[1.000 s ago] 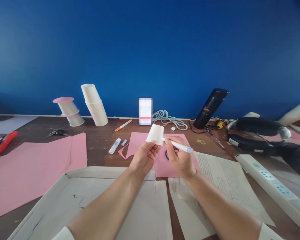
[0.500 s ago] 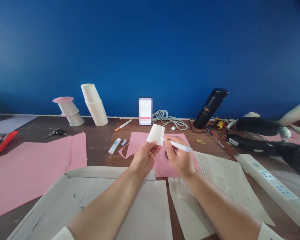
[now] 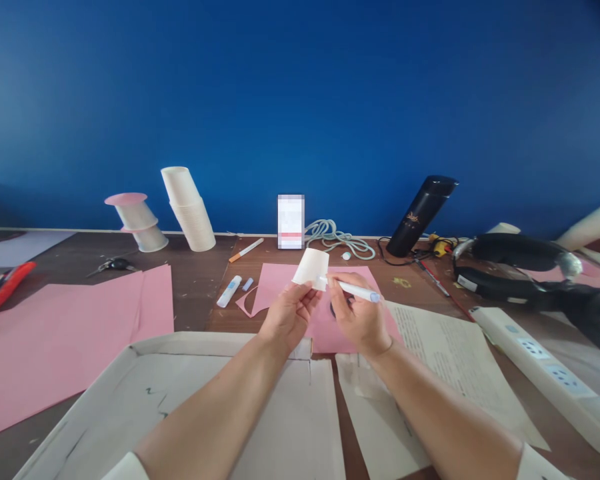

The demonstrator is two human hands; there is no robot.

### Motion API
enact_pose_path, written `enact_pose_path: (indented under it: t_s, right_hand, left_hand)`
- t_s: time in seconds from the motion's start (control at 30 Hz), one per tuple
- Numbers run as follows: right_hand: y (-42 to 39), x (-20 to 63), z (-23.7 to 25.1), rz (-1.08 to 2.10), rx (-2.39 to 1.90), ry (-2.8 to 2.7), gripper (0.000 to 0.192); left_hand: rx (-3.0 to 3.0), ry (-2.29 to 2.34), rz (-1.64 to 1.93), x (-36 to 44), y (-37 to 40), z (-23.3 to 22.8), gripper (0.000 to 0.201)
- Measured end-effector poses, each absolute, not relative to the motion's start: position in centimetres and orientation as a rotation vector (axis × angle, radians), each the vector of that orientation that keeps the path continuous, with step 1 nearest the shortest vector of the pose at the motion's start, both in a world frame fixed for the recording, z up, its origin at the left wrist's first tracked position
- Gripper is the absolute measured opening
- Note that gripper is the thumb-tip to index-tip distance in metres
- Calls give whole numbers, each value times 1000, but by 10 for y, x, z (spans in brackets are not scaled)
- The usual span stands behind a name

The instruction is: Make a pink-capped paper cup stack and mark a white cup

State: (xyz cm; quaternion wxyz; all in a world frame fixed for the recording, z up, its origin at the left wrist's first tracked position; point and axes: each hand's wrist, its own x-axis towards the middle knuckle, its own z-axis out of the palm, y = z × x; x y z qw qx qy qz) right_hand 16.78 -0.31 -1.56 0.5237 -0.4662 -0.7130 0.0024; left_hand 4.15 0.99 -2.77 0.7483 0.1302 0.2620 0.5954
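Landmark: one phone (image 3: 291, 221), upright before the blue wall (image 3: 300, 100), its screen blurred. Nearer the wearer than the phone and slightly to its right: one white cup-shaped piece (image 3: 310, 268), held aloft; whether a whole cup or a flat cut-out, cannot be told. Left hand (image 3: 290, 315), below the phone: thumb and fingers pinching that piece by its lower edge. Right hand (image 3: 363, 319), to the phone's right and nearer the wearer: fingers closed round one white marker (image 3: 357, 291), its tip at the piece's right side; contact cannot be told. Beneath both hands, on the phone's near side: one pink sheet (image 3: 280, 280), lying on the brown table (image 3: 197, 293). Just right of the phone: one pale cable (image 3: 340, 239), coiled. Farther right of it: one black flask (image 3: 420, 217), tilted in view, and one black headset (image 3: 510, 267). Left of the phone, near to far: one white stick with orange end (image 3: 246, 251), one stack of white cups (image 3: 195, 220), one pair of cups with pink discs (image 3: 139, 220). Left and nearer the wearer than the phone: one white tube (image 3: 229, 292), one small blue cap (image 3: 248, 285).
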Motion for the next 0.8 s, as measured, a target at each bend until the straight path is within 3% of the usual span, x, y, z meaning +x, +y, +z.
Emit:
enact_pose_path:
  t_s: [0.8]
  right_hand:
    - [-7, 163, -22, 80, -1159, -1761, 13]
  left_hand:
    - [266, 560, 1318, 41, 11, -29, 8]
